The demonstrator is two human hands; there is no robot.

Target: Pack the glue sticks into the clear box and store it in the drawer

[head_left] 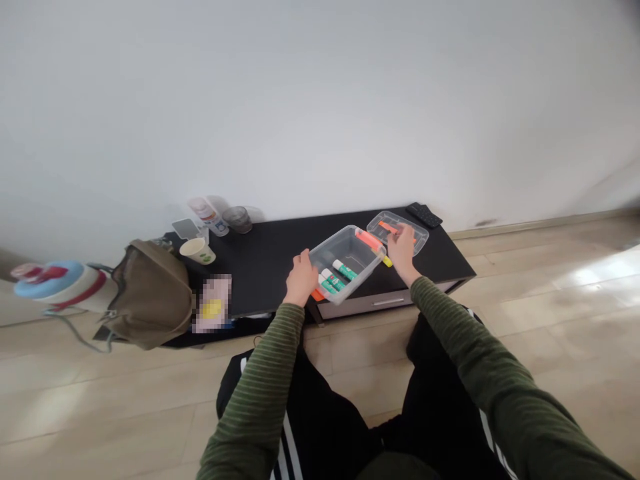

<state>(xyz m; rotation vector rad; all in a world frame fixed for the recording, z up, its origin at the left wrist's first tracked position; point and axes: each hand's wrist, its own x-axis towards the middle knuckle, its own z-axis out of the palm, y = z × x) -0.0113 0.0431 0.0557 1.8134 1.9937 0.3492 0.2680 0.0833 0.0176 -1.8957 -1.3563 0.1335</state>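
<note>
My left hand (301, 279) grips the near left end of a clear plastic box (345, 247) with orange latches, held tilted over the black cabinet. Inside, several green and white glue sticks (345, 270) lie at the near side. My right hand (401, 250) is closed, its fingertips at an orange stick-shaped thing (387, 227) above the clear lid (421, 239). Whether that orange piece is loose or part of the lid I cannot tell. A small yellow object (387, 261) shows between the box and my right hand, partly hidden.
On the black cabinet (265, 260), a remote control (423, 215) lies at the back right. To the left are a paper cup (198, 251), a dark glass (237, 219), a white bottle (209, 217), a brown bag (155, 293) and a blue-topped bottle (65, 285). A drawer (350, 308) faces my legs.
</note>
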